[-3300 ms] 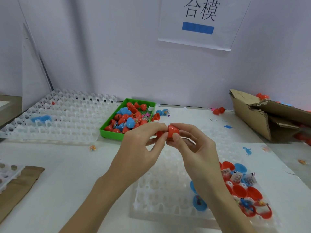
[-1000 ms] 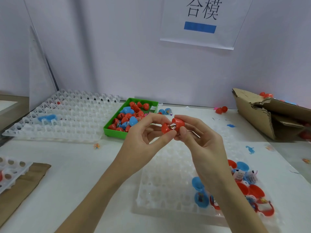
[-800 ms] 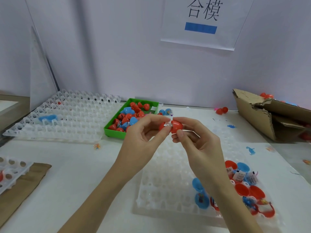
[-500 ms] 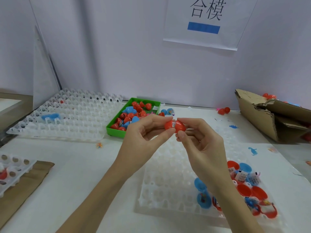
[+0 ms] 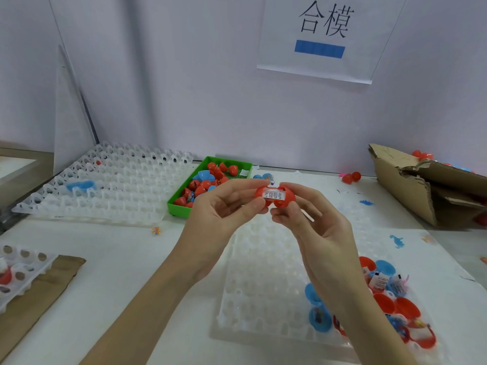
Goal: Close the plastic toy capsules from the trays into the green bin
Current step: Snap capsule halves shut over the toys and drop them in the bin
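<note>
I hold a red capsule (image 5: pixel 274 195) up in front of me, above the table (image 5: pixel 118 259), with both hands pinching it. My left hand (image 5: pixel 224 206) has its grip clamped on the left half, thumb below and fingers on top; my right hand (image 5: pixel 313 222) pinches the right half the same way. The two halves stand slightly apart, and a small white printed slip (image 5: pixel 274 194) shows in the gap. Behind my left hand sits the green bin (image 5: pixel 181 210), holding red and blue capsules. Below my hands lies a clear tray (image 5: pixel 263 285), with open red and blue capsule halves at its right end.
</note>
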Demonstrator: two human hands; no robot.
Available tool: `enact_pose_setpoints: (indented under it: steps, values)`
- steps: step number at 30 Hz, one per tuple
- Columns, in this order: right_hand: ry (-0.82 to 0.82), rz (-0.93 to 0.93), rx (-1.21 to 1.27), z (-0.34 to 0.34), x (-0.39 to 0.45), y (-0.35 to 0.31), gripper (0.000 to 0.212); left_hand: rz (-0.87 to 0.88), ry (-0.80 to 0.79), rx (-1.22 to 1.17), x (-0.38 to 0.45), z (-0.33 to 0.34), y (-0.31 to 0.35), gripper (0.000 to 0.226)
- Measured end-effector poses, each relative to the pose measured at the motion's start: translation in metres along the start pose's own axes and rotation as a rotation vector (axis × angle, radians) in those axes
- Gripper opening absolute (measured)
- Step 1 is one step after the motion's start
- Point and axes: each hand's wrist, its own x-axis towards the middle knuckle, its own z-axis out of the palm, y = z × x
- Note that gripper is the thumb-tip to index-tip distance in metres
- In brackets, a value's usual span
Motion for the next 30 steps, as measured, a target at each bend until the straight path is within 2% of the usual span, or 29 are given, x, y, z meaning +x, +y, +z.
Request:
enact_pose_setpoints:
  steps: [3,13,19,21,26,30]
  values:
    - [-0.017,0.088,0.124,-0.001,0.001,-0.001,0.027,-0.052,-0.018,-0.058,0.0,0.0,-0.001,0.036]
    - [0.021,0.128,0.114,0.001,0.001,-0.005,0.028,-0.085,0.039,-0.009,0.0,0.006,-0.005,0.028]
    - [0.101,0.168,0.1,0.004,0.0,-0.003,0.028,-0.355,0.019,-0.525,0.003,0.01,-0.006,0.043]
    - [0.113,0.166,0.085,0.002,0.0,-0.003,0.023,-0.371,-0.018,-0.59,0.003,0.009,-0.007,0.043]
    - [0.138,0.169,0.011,0.0,0.002,-0.002,0.016,-0.251,-0.026,-0.335,0.003,0.008,-0.009,0.036]
    - [0.138,0.168,-0.018,0.0,0.002,-0.001,0.015,-0.114,0.062,0.037,-0.002,0.013,-0.01,0.032]
